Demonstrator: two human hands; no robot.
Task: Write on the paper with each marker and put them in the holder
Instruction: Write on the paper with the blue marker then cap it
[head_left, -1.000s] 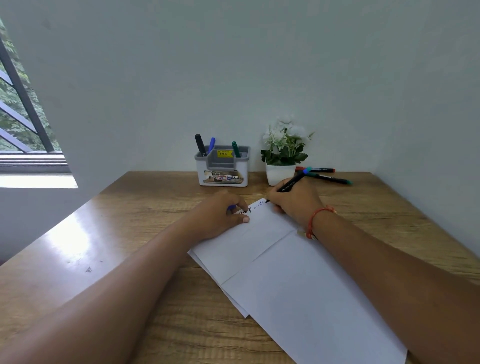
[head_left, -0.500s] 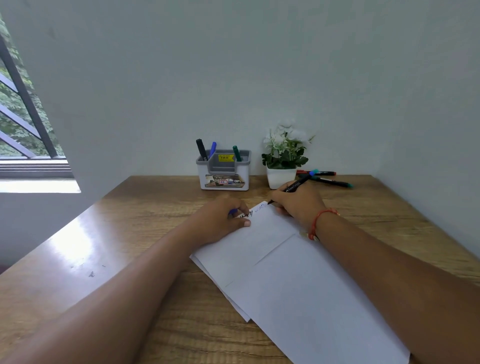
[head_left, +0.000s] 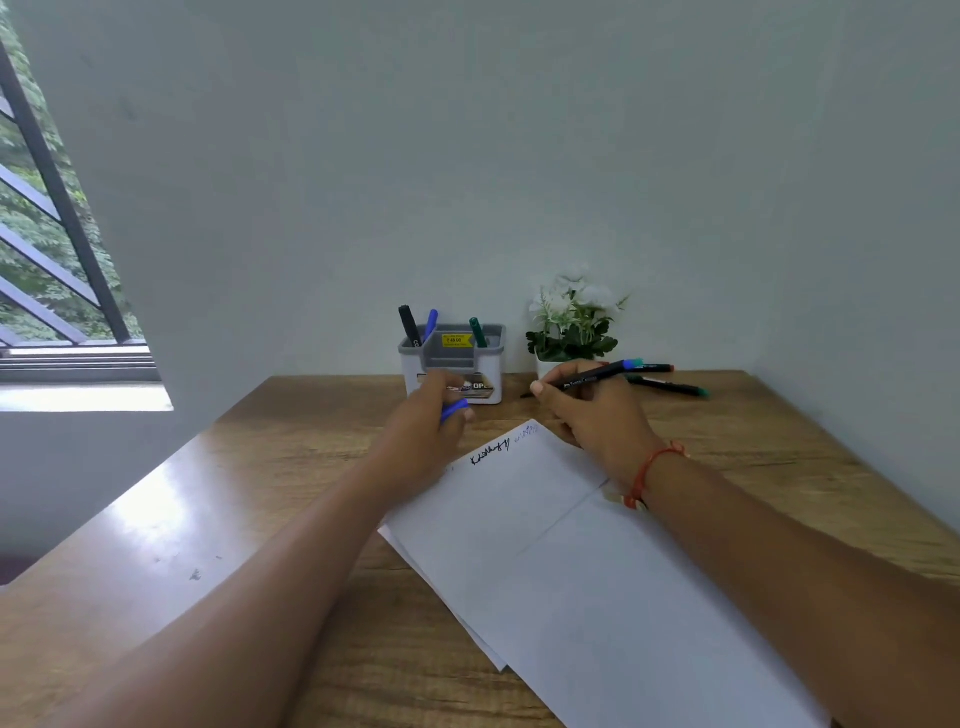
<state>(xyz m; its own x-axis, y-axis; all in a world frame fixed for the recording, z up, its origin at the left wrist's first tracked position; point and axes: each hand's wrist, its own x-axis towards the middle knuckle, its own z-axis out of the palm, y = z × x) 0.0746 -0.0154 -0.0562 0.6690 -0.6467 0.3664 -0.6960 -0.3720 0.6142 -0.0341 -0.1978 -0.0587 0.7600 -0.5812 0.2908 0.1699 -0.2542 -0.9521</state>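
Two hands are in view, and both are occupied. The left hand (head_left: 428, 421) has its fingers curled round a blue cap (head_left: 454, 409), which shows between thumb and fingertips. The right hand (head_left: 592, 413) grips a black marker (head_left: 589, 381) with a blue rear end. The fingers close on the barrel. The marker lies nearly level, its dark tip pointing toward the left hand and held clear of the sheet.

The paper (head_left: 545, 545) lies on the wooden table (head_left: 260, 467) under both forearms, and its far corner reaches up between the two hands. At least two sheets are stacked, as their edges show below the left forearm. Near that far corner is a black scrawl (head_left: 491, 452) on the left hand's side and a fainter blue scrawl (head_left: 530, 430) on the right hand's side. Neither is legible.

The holder (head_left: 496, 358), grey-rimmed with a white body, stands just beyond the left hand and is partly covered by it. Three markers stand in it: one black (head_left: 408, 325), one blue (head_left: 431, 322) and one green (head_left: 478, 332).

Beyond the right hand two loose markers lie on the table, one red-ended (head_left: 657, 368) and one green-ended (head_left: 670, 387). A potted plant (head_left: 571, 327) with white flowers stands between the holder and these markers. A red thread band (head_left: 649, 470) circles the right wrist.
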